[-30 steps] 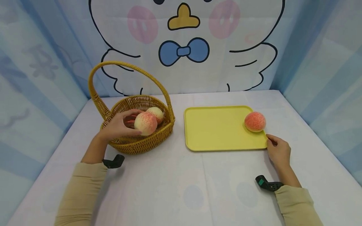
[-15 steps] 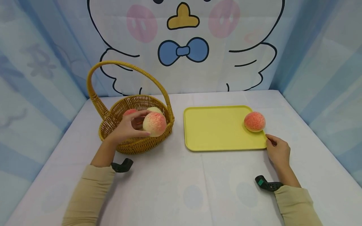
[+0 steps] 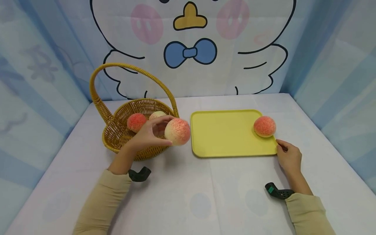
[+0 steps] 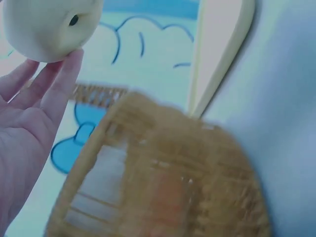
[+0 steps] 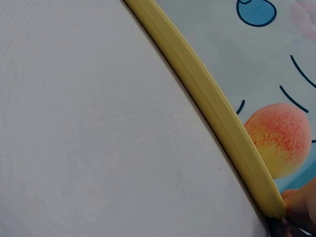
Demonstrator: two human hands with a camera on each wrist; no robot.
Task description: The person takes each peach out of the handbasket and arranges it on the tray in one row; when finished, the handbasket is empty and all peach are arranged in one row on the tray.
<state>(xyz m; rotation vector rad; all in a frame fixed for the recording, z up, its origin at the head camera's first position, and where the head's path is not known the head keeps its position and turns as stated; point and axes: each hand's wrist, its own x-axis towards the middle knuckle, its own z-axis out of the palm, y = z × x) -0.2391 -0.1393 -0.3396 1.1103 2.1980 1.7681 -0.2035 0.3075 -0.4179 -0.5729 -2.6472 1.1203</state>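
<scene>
My left hand [image 3: 148, 133] holds a cream-and-pink peach [image 3: 177, 131] between thumb and fingers, above the table between the wicker basket [image 3: 117, 138] and the yellow tray [image 3: 223, 133]. In the left wrist view, the pale underside of this peach [image 4: 49, 29] shows a dark hole. Two more peaches lie in the basket: a red one [image 3: 136, 122] and a pale one [image 3: 157, 114], partly hidden by the left hand. On the tray's right end sits another red peach [image 3: 264, 126]. My right hand [image 3: 289, 156] pinches the tray's near right corner.
The basket's tall arched handle [image 3: 132, 67] rises over its bowl. A white cloth [image 3: 176, 202] covers the table. Behind it hangs a curtain [image 3: 191, 81] with a cartoon bird, and blue-white curtains [image 3: 337, 81] flank both sides.
My left hand has carried the peach rightward, out from over the basket toward the tray's left edge. The red peach in the basket has come into fuller view. The right hand has stayed put.
</scene>
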